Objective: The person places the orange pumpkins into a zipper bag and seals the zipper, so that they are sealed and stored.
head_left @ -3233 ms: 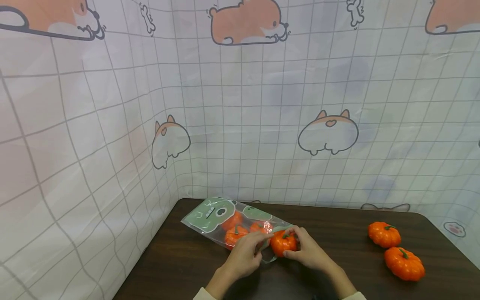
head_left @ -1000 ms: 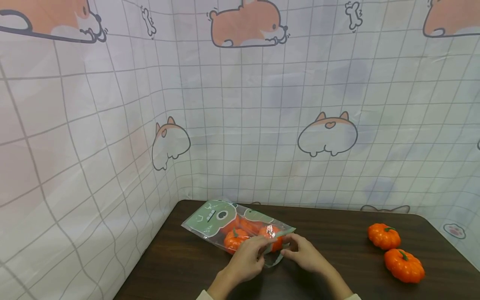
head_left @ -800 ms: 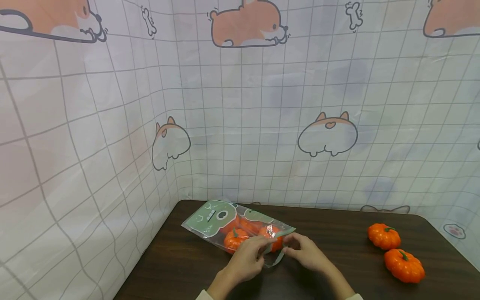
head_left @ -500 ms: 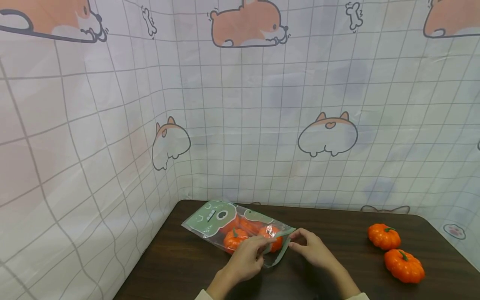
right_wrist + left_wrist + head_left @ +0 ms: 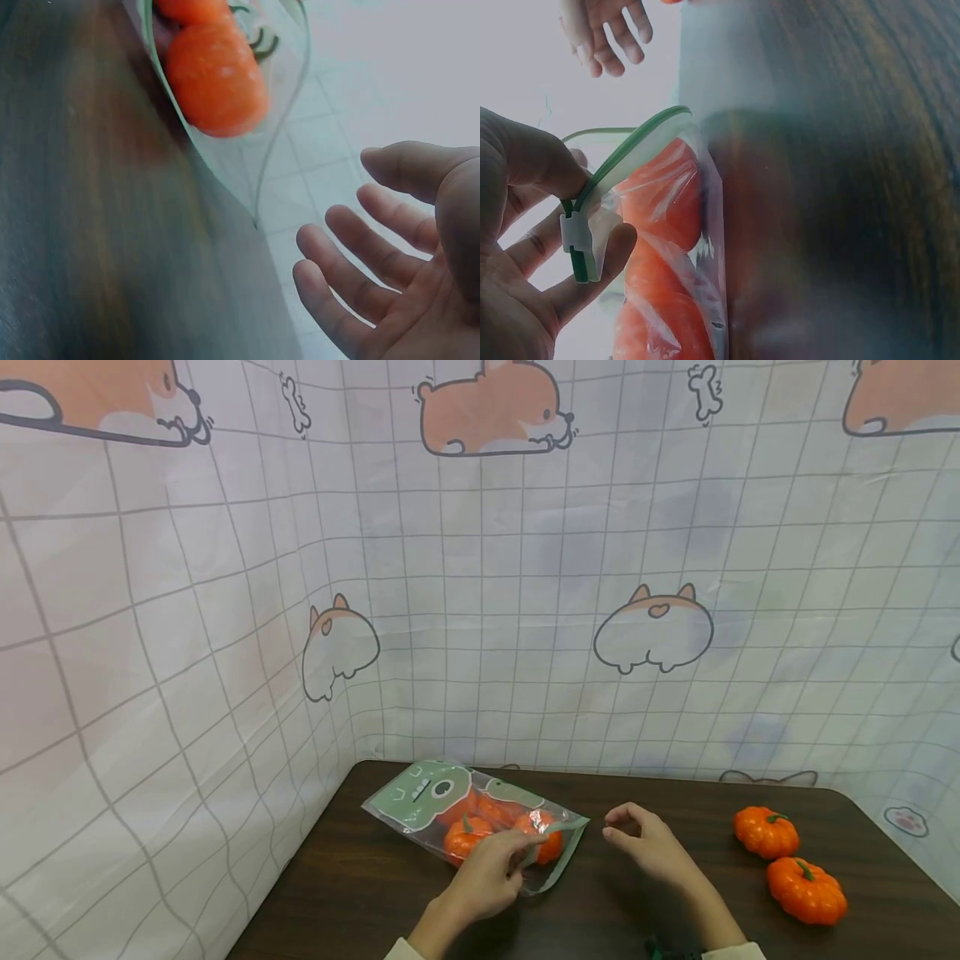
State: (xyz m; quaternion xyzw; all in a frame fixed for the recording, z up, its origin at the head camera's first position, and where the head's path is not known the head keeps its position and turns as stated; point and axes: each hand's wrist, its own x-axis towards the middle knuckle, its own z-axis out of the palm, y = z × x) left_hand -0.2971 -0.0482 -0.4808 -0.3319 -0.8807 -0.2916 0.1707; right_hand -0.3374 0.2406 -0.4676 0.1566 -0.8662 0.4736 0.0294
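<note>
A clear zip bag [image 5: 416, 797] with a green monster print lies on the table, its mouth spread toward me. Several small orange pumpkins [image 5: 467, 835] are inside it. My left hand [image 5: 486, 878] pinches the near side of the mouth. In the left wrist view, the green zip edge [image 5: 634, 146] and its white slider [image 5: 576, 231] are by the thumb and fingers. My right hand [image 5: 652, 843] hovers to the right of the bag, apart from it, its fingers loosely bent and holding nothing. The right wrist view shows a bagged pumpkin [image 5: 217, 79] just inside the open mouth.
Two loose orange pumpkins, a farther one [image 5: 767, 832] and a nearer one [image 5: 807, 892], sit on the right side of the dark wooden table [image 5: 345, 877]. Behind the table hangs a white grid-patterned cloth [image 5: 487, 677] with dog drawings; it also covers the left side.
My right hand set a pumpkin inside the bag, let go, briefly held the bag's mouth edge, then moved away to the right. The left hand keeps its hold on the mouth.
</note>
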